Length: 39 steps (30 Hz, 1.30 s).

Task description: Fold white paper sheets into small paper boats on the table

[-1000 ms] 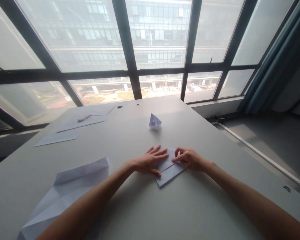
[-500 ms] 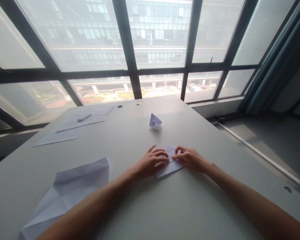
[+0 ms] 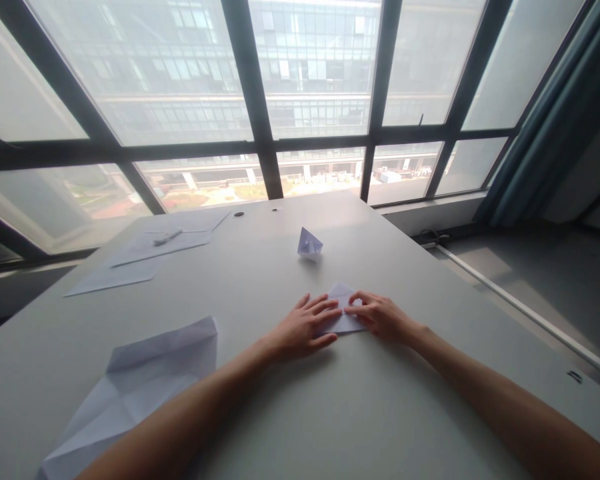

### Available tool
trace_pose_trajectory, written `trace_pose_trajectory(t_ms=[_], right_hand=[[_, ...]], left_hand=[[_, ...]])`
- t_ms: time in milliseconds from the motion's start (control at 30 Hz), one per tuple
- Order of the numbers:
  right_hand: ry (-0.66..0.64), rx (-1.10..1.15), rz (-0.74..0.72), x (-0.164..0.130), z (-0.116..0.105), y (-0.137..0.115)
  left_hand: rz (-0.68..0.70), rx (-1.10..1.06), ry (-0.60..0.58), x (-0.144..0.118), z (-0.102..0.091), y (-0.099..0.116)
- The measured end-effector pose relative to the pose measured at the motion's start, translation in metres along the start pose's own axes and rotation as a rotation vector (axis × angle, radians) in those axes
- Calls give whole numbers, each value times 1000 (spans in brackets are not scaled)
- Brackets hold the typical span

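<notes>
We list, taking the folded white sheet [image 3: 349,325] as the centre of the dial, with the window at twelve: one sheet, paper, creased into a small packet with a pointed far corner, lying on the white tabletop [image 3: 260,273] between and partly under two bare hands. Left hand [image 3: 305,328], at nine o'clock: palm down, fingers spread and laid over the packet's near-left part, thumb slightly apart along its near edge. Right hand [image 3: 380,316], at three o'clock: index finger bent, digits touching the packet's right side; we cannot tell whether they pinch the paper or only press it. One origami boat [image 3: 310,245], at eleven o'clock, beyond the left fingers: upright, its peak and sloping sides forming a shallow hollow, the contents of which we cannot make out. One large creased sheet [image 3: 145,373], at eight o'clock, partly hidden by the left forearm, its far edge raised. Several flat paper sheets [image 3: 135,270], at ten o'clock, overlapping, bearing a slim white object [image 3: 167,237] too blurred to identify. One round cable hole [image 3: 238,215], between ten and eleven, near the table's far edge. One blue-grey curtain [image 3: 545,113], between one and two, beside the dark-framed window [image 3: 265,107].
</notes>
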State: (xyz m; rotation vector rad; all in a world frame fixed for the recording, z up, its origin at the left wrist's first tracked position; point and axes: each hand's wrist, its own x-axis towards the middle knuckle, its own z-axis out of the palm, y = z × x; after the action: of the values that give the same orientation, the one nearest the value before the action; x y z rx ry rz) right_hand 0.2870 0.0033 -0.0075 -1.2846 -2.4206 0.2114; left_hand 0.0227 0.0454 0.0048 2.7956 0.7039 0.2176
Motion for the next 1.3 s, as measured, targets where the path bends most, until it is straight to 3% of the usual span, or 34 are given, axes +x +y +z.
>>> trace_pose_trajectory(t_ms=[633, 967, 1300], right_hand=[[21, 34, -5, -1, -2, -1], [-35, 8, -26, -1, -8, -3], [6, -75, -186, -1, -16, 2]], left_hand=[[-4, -10, 28, -1, 1, 0], [-38, -42, 56, 1, 7, -5], [-30, -126, 40, 2, 5, -7]])
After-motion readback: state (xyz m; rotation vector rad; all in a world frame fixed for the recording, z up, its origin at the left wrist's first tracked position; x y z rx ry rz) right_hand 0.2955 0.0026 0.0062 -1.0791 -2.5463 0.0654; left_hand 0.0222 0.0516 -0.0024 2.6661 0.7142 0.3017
